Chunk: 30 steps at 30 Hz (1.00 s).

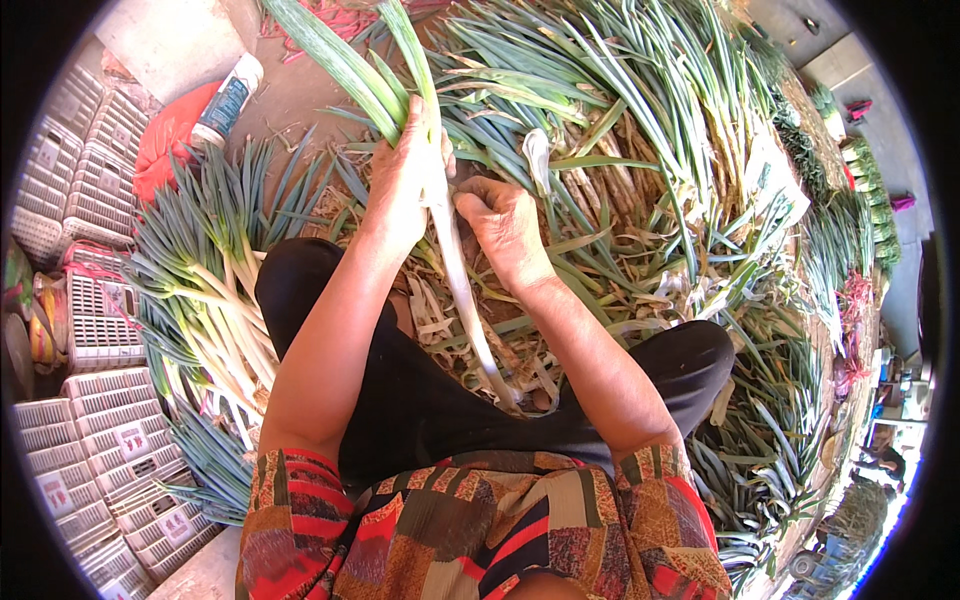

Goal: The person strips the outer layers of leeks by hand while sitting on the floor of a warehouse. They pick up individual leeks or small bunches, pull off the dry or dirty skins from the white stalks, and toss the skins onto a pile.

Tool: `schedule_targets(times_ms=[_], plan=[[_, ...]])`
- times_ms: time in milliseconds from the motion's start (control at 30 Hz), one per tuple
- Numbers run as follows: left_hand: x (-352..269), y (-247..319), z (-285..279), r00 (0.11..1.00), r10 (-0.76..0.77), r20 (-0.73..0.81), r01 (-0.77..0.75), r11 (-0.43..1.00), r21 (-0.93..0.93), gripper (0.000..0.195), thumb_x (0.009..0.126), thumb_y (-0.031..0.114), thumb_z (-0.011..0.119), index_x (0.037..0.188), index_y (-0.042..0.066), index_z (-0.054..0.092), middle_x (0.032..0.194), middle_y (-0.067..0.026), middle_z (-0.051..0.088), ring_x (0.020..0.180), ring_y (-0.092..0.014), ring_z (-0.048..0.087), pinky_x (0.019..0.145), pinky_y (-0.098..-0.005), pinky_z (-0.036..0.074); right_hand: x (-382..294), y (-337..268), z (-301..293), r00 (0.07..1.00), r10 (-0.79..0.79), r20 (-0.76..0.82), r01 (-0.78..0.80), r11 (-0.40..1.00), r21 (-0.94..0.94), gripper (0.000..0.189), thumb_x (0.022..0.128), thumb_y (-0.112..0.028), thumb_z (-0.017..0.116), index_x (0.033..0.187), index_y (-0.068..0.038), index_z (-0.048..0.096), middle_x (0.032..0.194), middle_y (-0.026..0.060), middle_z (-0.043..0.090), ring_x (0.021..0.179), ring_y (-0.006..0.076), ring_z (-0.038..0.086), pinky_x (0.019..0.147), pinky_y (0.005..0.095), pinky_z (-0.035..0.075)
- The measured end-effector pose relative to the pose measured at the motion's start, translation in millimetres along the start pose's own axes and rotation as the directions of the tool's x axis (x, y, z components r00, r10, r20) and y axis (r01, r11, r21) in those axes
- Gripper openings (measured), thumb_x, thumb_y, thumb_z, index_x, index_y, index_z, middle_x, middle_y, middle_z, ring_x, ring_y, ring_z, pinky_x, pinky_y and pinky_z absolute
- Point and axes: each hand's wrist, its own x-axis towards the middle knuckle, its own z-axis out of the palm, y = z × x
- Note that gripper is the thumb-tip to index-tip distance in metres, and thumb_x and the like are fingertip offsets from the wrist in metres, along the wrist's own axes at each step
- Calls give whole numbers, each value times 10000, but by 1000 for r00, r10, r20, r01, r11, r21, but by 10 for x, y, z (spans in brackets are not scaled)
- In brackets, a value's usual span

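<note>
My left hand (401,184) grips a large green onion (459,289) just below its green leaves. Its long white shank slants down between my knees, and its root end points towards my lap. My right hand (504,229) is beside the upper shank with its thumb and fingers curled together. Whether a strip of skin is pinched in those fingers cannot be made out. Peeled pale-stemmed green onions (217,300) lie piled by my left knee. Ahead and to the right is a big heap of green onions (622,112) with brownish, dry outer skins.
Stripped leaves and skins (555,315) litter the ground around my legs. Stacked white plastic crates (112,442) line the left side. A red plastic bag (169,139) and a white container with a blue label (229,97) stand at upper left. More bundled green onions (870,195) lie far right.
</note>
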Motion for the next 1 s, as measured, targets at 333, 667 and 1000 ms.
schedule_targets(times_ms=[333,667,1000], plan=[[-94,-110,123,994,-61,87,48,989,138,465,893,560,391,733,132,479,577,10,468,488,-81,419,441,-210,321,-120,304,-200,996,54,-67,-77,913,-401,225,768,-157,591,816,59,629,719,184,637,600,284,628,599,339,506],[217,104,-62,990,143,-15,-143,989,-21,407,896,485,466,845,83,493,621,-17,490,549,-114,503,458,-234,393,-341,1233,-675,974,203,100,-95,765,-637,363,775,-283,645,935,34,572,880,202,628,736,351,623,653,404,510],[122,-51,-2,993,-94,-67,101,990,103,260,893,326,544,812,79,541,695,10,504,583,-88,464,558,-236,382,-18,-50,-7,724,-677,132,622,558,-548,307,666,-38,674,941,-99,551,781,66,473,679,250,545,543,348,448]])
